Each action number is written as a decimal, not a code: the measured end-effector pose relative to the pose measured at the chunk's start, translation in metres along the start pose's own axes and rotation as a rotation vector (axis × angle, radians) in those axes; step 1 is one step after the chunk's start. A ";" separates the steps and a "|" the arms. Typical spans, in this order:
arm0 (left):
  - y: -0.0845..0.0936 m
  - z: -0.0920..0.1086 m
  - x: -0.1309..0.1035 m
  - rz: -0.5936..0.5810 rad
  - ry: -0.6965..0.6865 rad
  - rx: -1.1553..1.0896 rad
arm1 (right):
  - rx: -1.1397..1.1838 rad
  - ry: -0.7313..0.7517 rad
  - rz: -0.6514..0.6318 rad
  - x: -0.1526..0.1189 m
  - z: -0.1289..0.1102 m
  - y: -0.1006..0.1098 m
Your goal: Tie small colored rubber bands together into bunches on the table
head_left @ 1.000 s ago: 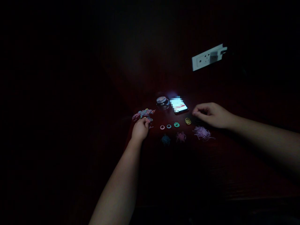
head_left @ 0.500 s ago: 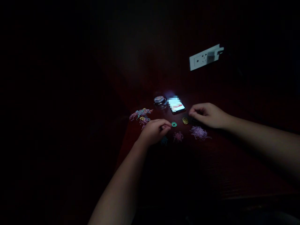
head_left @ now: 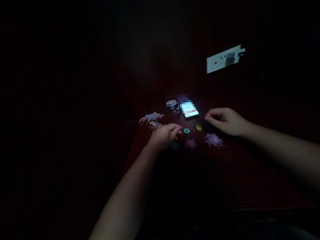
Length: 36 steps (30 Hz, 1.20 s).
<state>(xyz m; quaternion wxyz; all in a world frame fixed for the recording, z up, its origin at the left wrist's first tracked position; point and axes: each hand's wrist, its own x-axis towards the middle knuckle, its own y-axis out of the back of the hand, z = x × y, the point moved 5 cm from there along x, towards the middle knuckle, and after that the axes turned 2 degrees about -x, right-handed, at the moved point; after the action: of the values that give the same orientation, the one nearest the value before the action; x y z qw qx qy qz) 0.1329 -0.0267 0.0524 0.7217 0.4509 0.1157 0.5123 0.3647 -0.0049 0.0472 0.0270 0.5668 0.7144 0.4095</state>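
My left hand (head_left: 165, 135) is just left of a small cluster of green rubber bands (head_left: 186, 131). Its index finger is stretched out, the other fingers loosely bent, and nothing shows in them. My right hand (head_left: 226, 121) hovers right of the yellow rubber bands (head_left: 199, 127), thumb and index tips pressed together; whatever they pinch is too small to make out. Below lie a lilac pile (head_left: 213, 140), a pink pile (head_left: 191, 143) and a dark teal pile (head_left: 174, 146) of rubber bands. A mixed-colour heap (head_left: 151, 118) lies beyond my left hand, which partly hides more mixed bands.
A lit phone (head_left: 191, 111) lies at the back of the dark reddish table (head_left: 240, 180), beside a clear lidded jar (head_left: 172, 107). On the wall at the right is a white socket panel (head_left: 216, 62) with a plug in it. Surroundings are very dark.
My left fingertips have drawn slightly away from the green rubber bands, and the index finger has straightened. My right hand keeps its pinch. The view has shifted a little.
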 end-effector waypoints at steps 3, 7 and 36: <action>0.027 -0.017 -0.001 0.145 0.067 0.240 | -0.028 0.015 0.016 0.000 0.002 0.002; 0.056 -0.055 -0.011 0.202 0.357 0.465 | -0.046 0.030 0.003 0.000 0.002 0.002; 0.053 -0.093 -0.020 0.054 0.555 0.403 | -0.018 0.025 -0.052 -0.002 -0.004 -0.003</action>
<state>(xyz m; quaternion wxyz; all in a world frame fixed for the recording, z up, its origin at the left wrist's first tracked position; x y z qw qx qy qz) 0.0318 0.0094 0.0346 0.5453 0.4305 0.3946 0.6014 0.3609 -0.0085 0.0472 0.0338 0.5424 0.7256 0.4221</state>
